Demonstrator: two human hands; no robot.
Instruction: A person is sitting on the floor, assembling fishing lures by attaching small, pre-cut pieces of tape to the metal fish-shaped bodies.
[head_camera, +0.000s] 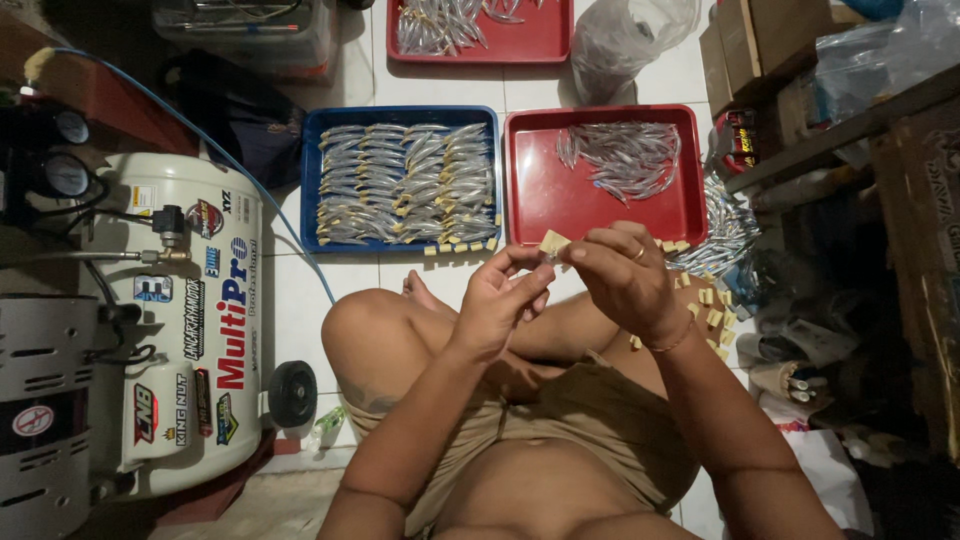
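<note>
Pinching a small pale-yellow square foam piece (553, 243) between them, both hands meet above the person's bent knees, just in front of the trays. The left hand (500, 300) has its fingers (528, 285) curled narrow around the lower edge of the piece, and the right hand (625, 275) closes thumb and forefinger on its other side, with something thin and clear between them that is too small to make out. A ring sits on one right finger and a thin bracelet at that wrist.

Just beyond the hands lies a red rectangular plastic tray (560, 205) holding a loose heap of small silvery fish-shaped lures (622, 157). Beside it a blue rectangular plastic tray (310, 180) carries rows of the same lures, many with yellow foam squares on them. More foam squares (712, 310) are scattered on the white tiled floor (300, 300) near the right wrist. A white cylindrical air compressor tank (195, 330) stands well apart, on the person's left.
</note>
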